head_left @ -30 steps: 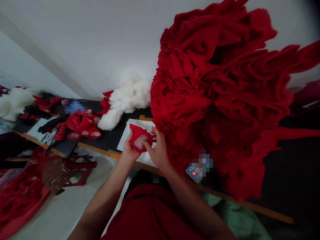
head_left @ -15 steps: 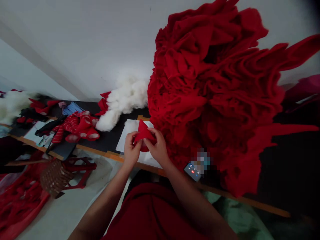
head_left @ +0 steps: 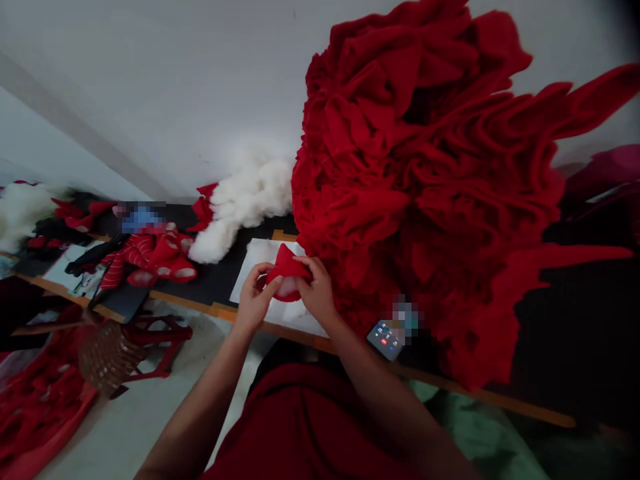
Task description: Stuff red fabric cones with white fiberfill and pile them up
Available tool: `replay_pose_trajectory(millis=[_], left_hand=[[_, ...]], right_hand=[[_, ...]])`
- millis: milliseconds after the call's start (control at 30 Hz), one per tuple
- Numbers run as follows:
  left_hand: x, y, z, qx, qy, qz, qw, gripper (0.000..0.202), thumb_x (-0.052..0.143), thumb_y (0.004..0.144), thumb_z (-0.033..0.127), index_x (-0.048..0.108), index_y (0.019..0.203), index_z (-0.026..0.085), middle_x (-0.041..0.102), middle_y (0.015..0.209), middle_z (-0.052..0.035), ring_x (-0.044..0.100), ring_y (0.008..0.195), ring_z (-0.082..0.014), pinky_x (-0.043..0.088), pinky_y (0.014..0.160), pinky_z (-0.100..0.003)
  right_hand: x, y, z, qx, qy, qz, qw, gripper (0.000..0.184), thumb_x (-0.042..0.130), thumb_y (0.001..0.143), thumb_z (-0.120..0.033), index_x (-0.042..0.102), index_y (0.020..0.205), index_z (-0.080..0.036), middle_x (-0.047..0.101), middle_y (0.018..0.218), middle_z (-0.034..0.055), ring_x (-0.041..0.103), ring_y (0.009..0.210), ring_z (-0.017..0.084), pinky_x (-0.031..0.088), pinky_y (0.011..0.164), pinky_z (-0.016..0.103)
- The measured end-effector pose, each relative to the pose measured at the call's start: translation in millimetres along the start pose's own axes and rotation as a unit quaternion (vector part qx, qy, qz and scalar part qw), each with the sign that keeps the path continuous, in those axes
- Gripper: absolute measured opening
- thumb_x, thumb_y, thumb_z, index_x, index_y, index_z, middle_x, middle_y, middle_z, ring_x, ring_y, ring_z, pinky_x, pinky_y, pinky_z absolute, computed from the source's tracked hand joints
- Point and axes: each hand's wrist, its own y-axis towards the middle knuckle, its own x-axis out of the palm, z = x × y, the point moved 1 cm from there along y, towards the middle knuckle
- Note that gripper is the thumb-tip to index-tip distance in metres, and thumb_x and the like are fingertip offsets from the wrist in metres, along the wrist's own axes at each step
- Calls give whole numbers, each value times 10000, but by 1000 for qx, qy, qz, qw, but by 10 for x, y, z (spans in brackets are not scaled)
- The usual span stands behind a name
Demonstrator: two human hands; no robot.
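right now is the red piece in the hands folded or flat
Folded: the red piece peaks up between the left hand and right hand.

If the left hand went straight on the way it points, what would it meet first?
The small red piece, pinched between the left hand and right hand; beyond it probably the big red fabric heap, depth unclear.
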Motion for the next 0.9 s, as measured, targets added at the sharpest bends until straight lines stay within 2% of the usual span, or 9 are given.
replay_pose_trajectory(millis=[133, 267, 333, 467, 600, 667, 767, 833, 900], left_hand=[[-2, 55, -115, 70, 101, 91, 988, 137, 514, 649, 111, 547, 765, 177, 543, 749, 0, 511, 711, -127, 417, 649, -245], [4, 87, -156, 120, 175, 145, 966, 182, 468, 593, 36, 526, 693, 176, 520, 723, 4, 493, 699, -127, 405, 644, -245], [-5, 85, -141, 84, 141, 126, 978, 213, 485, 599, 50, 518, 764, 180, 516, 752, 5, 493, 686, -122, 410, 619, -239], [10, 47, -123, 27, 42, 9, 999, 399, 580, 627, 143, 450, 999, 204, 506, 939, -18, 517, 760, -134, 447, 648, -262], [1, -23, -150, 94, 117, 75, 986, 335, 571, 633, 103, 504, 949, 194, 490, 943, -39, 488, 897, -170, 422, 796, -310], [-26, -69, -162, 105, 78, 72, 989, 388, 612, 625, 116, 520, 988, 216, 477, 1003, -48, 471, 956, -179, 413, 826, -317], [-78, -131, -190, 5, -136, 29, 990, 513, 705, 595, 230, 492, 1062, 254, 481, 1062, -44, 497, 947, -166, 432, 810, -312], [-71, -144, -221, -121, -288, -23, 950, 483, 697, 607, 388, 522, 1019, 208, 522, 1034, -65, 523, 938, -183, 438, 819, -338], [-27, -109, -240, -202, -392, -52, 896, 470, 632, 641, 502, 558, 958, 162, 562, 1001, -88, 543, 931, -204, 445, 818, -355]], right_hand=[[25, -56, -15, -20, -29, -66, 997, 477, 514, 662, -85, 517, 1121, -217, 525, 1024, 59, 502, 981, 188, 400, 905, 341], [17, -53, 62, 3, -33, -6, 999, 350, 418, 648, -26, 603, 880, -211, 557, 864, 32, 536, 869, 173, 425, 842, 319], [14, -39, 100, 19, -13, 8, 1000, 316, 424, 644, -37, 598, 846, -207, 567, 848, 23, 543, 854, 169, 428, 826, 309], [39, -39, 121, 46, 34, 11, 998, 265, 481, 696, -117, 577, 927, -203, 585, 923, 31, 539, 897, 168, 421, 835, 304], [82, -72, 123, 65, 84, -15, 994, 254, 546, 709, -207, 570, 962, -207, 588, 982, 36, 535, 905, 167, 420, 829, 300], [91, -77, 141, 116, 134, 18, 984, 192, 544, 723, -243, 576, 908, -203, 602, 927, 22, 542, 869, 154, 424, 809, 290], [131, -70, 163, 207, 259, 89, 939, 178, 589, 690, -297, 559, 842, -209, 596, 819, -16, 546, 779, 127, 441, 744, 265], [197, -78, 156, 244, 355, 95, 897, 204, 627, 653, -309, 536, 814, -222, 581, 766, -39, 544, 729, 114, 455, 693, 253], [271, -118, 128, 273, 411, 61, 868, 220, 643, 642, -316, 515, 798, -229, 572, 750, -42, 551, 717, 118, 470, 650, 255]])
